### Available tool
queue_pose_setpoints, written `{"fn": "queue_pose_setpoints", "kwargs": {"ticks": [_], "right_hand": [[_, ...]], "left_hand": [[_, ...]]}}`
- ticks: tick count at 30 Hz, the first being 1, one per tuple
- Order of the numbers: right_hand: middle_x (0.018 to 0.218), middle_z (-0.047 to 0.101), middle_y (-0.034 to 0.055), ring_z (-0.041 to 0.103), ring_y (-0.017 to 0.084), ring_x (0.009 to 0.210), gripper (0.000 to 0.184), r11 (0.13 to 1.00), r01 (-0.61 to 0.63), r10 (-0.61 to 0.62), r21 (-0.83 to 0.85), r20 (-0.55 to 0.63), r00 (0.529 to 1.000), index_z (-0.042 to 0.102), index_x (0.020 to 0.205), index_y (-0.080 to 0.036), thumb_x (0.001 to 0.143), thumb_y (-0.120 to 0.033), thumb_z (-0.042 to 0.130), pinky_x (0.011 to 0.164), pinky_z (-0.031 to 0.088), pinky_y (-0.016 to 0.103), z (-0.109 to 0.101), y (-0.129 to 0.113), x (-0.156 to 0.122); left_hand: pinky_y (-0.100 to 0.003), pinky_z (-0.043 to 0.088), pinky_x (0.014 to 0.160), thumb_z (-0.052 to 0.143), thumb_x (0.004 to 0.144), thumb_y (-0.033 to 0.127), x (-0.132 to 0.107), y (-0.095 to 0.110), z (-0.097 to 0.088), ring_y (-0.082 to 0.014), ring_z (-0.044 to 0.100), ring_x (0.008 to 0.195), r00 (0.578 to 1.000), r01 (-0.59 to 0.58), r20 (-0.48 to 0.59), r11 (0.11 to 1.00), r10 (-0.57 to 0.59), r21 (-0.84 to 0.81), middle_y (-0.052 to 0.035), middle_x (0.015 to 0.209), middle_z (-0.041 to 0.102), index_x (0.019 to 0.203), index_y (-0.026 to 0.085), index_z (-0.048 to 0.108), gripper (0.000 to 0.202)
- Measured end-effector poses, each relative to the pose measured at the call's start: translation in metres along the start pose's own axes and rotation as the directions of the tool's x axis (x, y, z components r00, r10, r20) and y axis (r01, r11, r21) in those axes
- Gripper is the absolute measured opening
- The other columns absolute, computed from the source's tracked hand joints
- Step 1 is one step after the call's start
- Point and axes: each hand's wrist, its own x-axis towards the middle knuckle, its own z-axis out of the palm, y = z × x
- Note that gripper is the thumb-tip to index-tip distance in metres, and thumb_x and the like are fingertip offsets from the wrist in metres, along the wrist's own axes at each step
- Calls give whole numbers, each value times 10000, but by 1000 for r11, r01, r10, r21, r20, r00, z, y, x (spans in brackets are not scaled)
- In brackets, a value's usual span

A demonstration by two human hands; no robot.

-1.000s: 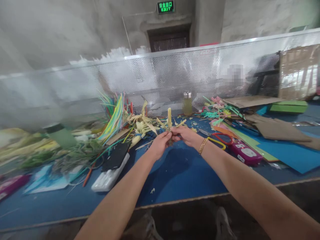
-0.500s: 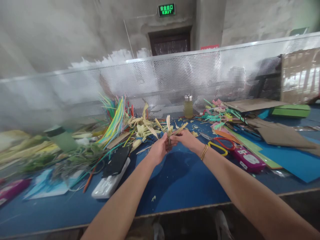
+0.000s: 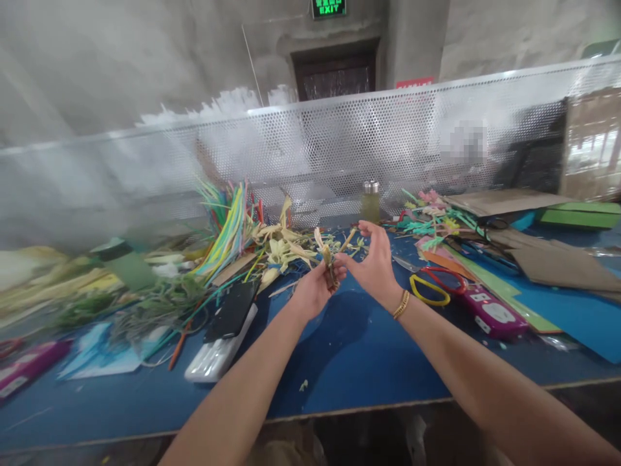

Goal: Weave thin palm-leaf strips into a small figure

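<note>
My left hand (image 3: pixel 314 290) is closed around a small bundle of pale, dry corn husk (image 3: pixel 326 257), with stiff strips sticking up out of it. Darker brown stuff shows at the bundle's lower end, under my fingers. Just right of it, my right hand (image 3: pixel 376 265) is open, its fingers raised and apart from the thumb. The right thumb tip comes close to the bundle; whether they touch I cannot tell. Behind my left hand lies a heap of loose husk pieces (image 3: pixel 279 251).
Scissors (image 3: pixel 431 294) with red and yellow handles lie right of my hands, beside a purple box (image 3: pixel 490 312). A black phone (image 3: pixel 233 312) rests on a white object (image 3: pixel 218 359) at left. Colourful pipe cleaners (image 3: pixel 228 226), a bottle (image 3: pixel 370 202) and a perforated metal screen (image 3: pixel 349 142) stand behind.
My right hand has let go of the husk bundle, moved slightly away to the right and spread its fingers. My left hand keeps its hold. The view has tipped down a little.
</note>
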Motion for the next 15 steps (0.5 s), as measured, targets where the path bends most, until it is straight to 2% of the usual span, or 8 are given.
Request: {"fn": "queue_pose_setpoints", "kwargs": {"ticks": [1,3,6,10,15], "right_hand": [[1262,533,128,484,277,1158,635,996,62,-62,-62,7,998,513,1278,-209,717,-409,732,1012,366,465,-2,-6,-1],[1292,531,76,445,286,1192,402,975,150,-136,-161,91,986,635,1129,-274,755,-403,707,1023,318,480,-5,-14,-4],[1258,574,39,444,288,1167,169,956,184,-139,-227,198,970,721,911,-292,779,-393,695,986,300,487,-4,-14,-7],[1161,641,17,464,262,1126,86,965,168,-116,-203,243,963,733,777,-286,812,-329,668,954,302,463,-1,-6,-7],[1103,673,6,526,226,1065,145,991,117,-101,-63,212,972,695,736,-260,851,-277,609,941,347,419,-3,-6,0]], "left_hand": [[-249,445,686,440,941,301,0,0,0,-140,634,757,1000,4,-10,1000,-4,-26,-60,802,684,846,158,675,291],[-247,451,691,440,944,294,0,0,1,-131,630,749,1000,13,-24,998,-14,-63,-49,803,683,855,162,672,282],[-241,452,690,456,942,301,-3,-1,5,-122,622,738,1000,31,-2,997,-31,-69,-41,821,685,875,165,669,261],[-230,440,664,482,931,301,-5,-3,8,-115,619,718,999,32,24,999,-31,-31,-29,788,681,835,170,661,242],[-224,436,644,436,946,327,0,0,1,-121,635,751,999,9,-43,1000,-8,20,-58,814,692,853,153,682,316]]}}
